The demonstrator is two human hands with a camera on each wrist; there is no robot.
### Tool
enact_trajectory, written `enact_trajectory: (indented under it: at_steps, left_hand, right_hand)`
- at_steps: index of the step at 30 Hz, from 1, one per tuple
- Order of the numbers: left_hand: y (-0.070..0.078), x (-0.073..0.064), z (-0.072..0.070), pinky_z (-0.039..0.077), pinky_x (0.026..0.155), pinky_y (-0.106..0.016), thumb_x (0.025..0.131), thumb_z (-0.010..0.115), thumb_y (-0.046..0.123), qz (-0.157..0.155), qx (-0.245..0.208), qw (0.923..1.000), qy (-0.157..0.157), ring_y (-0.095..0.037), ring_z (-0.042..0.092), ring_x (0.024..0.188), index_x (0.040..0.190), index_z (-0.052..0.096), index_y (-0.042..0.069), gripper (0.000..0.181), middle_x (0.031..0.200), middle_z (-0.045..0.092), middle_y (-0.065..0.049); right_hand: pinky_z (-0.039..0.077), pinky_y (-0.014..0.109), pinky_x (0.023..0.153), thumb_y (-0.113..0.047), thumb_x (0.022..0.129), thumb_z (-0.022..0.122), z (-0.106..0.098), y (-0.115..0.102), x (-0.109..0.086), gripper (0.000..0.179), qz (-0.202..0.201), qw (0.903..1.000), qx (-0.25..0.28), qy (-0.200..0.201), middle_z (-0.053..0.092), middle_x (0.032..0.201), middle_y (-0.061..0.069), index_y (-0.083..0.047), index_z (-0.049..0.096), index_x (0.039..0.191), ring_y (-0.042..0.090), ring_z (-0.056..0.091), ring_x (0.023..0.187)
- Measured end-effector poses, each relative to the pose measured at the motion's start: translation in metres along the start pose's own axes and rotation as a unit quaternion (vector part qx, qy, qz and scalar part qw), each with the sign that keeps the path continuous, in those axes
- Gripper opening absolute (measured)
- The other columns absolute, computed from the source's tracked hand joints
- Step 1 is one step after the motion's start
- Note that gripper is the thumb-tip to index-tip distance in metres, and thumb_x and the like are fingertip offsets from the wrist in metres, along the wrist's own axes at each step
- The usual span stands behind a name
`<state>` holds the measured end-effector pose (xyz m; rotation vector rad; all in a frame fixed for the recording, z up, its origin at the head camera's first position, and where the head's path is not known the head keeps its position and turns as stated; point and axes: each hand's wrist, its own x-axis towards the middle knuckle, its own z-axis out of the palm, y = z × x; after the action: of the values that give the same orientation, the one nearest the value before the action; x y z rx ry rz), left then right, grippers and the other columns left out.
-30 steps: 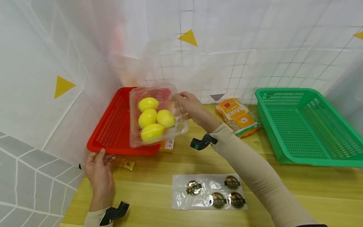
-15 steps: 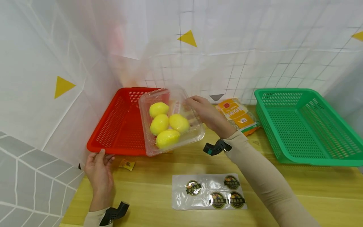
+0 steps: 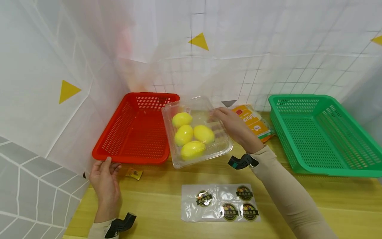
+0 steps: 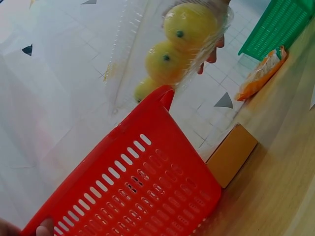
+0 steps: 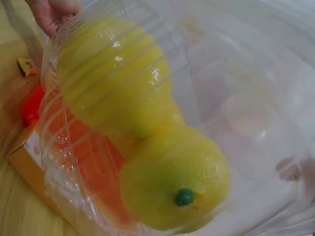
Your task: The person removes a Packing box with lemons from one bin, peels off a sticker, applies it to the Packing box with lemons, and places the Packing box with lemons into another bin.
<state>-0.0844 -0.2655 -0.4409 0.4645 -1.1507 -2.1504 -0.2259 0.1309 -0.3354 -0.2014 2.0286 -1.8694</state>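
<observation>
My right hand (image 3: 238,127) grips the right edge of a clear plastic clamshell box (image 3: 219,146), tilted in the air above the table. Inside it lie several yellow lemons (image 3: 193,150), pale and shiny through the plastic; the left wrist view shows green stem ends on these lemons (image 4: 191,24). At the front left corner of a red perforated basket (image 3: 131,160), my left hand (image 3: 105,186) pinches the rim, thumb on top and fingers below. The box hangs just right of this basket. Some right-hand fingers are hard to make out behind the plastic.
A sheet of round stickers (image 3: 215,212) lies at the table's front. An orange food bag (image 3: 259,124) sits beside a green basket (image 3: 337,172) on the right. Near my left hand is a small yellow packet (image 3: 135,173). A cardboard box (image 4: 231,155) stands by the red basket.
My right hand has carried the clamshell box of lemons to the right and slightly nearer, from over the red basket to beside it. My left hand stays at the basket's rim.
</observation>
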Motion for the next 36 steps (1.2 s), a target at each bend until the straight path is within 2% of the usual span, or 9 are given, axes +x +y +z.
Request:
enact_trajectory:
  at_steps: [7, 14, 19, 27, 33, 36]
  left_hand:
    - [0.002, -0.002, 0.0, 0.061, 0.066, -0.029, 0.101, 0.067, 0.001, -0.007, -0.001, 1.0, 0.006, -0.023, 0.067, 0.067, 0.11, 0.056, -0.01, 0.018, 0.103, 0.063, -0.018]
    - [0.002, -0.001, 0.002, 0.061, 0.067, -0.029, 0.1, 0.069, 0.004, -0.006, -0.001, 1.0, -0.003, -0.023, 0.067, 0.067, 0.109, 0.055, -0.01, 0.021, 0.098, 0.063, -0.016]
    - [0.003, -0.002, 0.0, 0.061, 0.068, -0.029, 0.1, 0.069, 0.005, -0.008, 0.007, 0.9999, 0.003, -0.024, 0.066, 0.069, 0.112, 0.056, -0.01, 0.023, 0.099, 0.065, -0.017]
    - [0.002, -0.003, 0.002, 0.061, 0.07, -0.029, 0.097, 0.074, 0.01, -0.018, 0.007, 0.9998, 0.0, -0.024, 0.066, 0.072, 0.119, 0.053, -0.011, 0.038, 0.099, 0.065, -0.015]
    - [0.002, -0.003, 0.001, 0.06, 0.07, -0.028, 0.1, 0.069, 0.007, -0.021, 0.015, 0.9997, 0.001, -0.024, 0.066, 0.074, 0.123, 0.052, -0.012, 0.033, 0.104, 0.065, -0.016]
    - [0.003, -0.003, 0.0, 0.06, 0.071, -0.027, 0.1, 0.07, 0.01, -0.021, 0.023, 0.9995, 0.004, -0.025, 0.066, 0.076, 0.126, 0.053, -0.011, 0.037, 0.11, 0.064, -0.017]
  right_hand:
    - [0.061, 0.043, 0.08, -0.03, 0.107, 0.052, -0.011, 0.012, -0.006, 0.05, 0.004, 0.9999, -0.013, 0.004, 0.054, 0.137, 0.026, 0.002, 0.047, 0.146, 0.039, 0.065, 0.108]
    - [0.061, 0.045, 0.082, -0.031, 0.107, 0.053, -0.022, 0.029, -0.01, 0.043, -0.003, 1.0, -0.008, 0.003, 0.054, 0.135, 0.025, 0.003, 0.05, 0.135, 0.037, 0.066, 0.106]
    - [0.06, 0.044, 0.084, -0.031, 0.109, 0.051, -0.028, 0.037, -0.011, 0.052, 0.001, 1.0, -0.005, -0.001, 0.052, 0.142, 0.027, 0.004, 0.044, 0.147, 0.036, 0.066, 0.108]
    - [0.061, 0.042, 0.083, -0.033, 0.11, 0.053, -0.039, 0.053, -0.015, 0.057, 0.008, 1.0, -0.005, 0.002, 0.048, 0.146, 0.028, 0.007, 0.042, 0.149, 0.032, 0.067, 0.107]
    - [0.061, 0.042, 0.083, -0.035, 0.108, 0.056, -0.046, 0.069, -0.015, 0.061, 0.027, 0.9995, 0.002, 0.014, 0.049, 0.144, 0.027, 0.006, 0.042, 0.151, 0.028, 0.068, 0.104]
    - [0.06, 0.043, 0.084, -0.037, 0.108, 0.057, -0.05, 0.077, -0.014, 0.062, 0.033, 0.9994, 0.003, 0.013, 0.048, 0.147, 0.025, 0.005, 0.044, 0.151, 0.031, 0.066, 0.109]
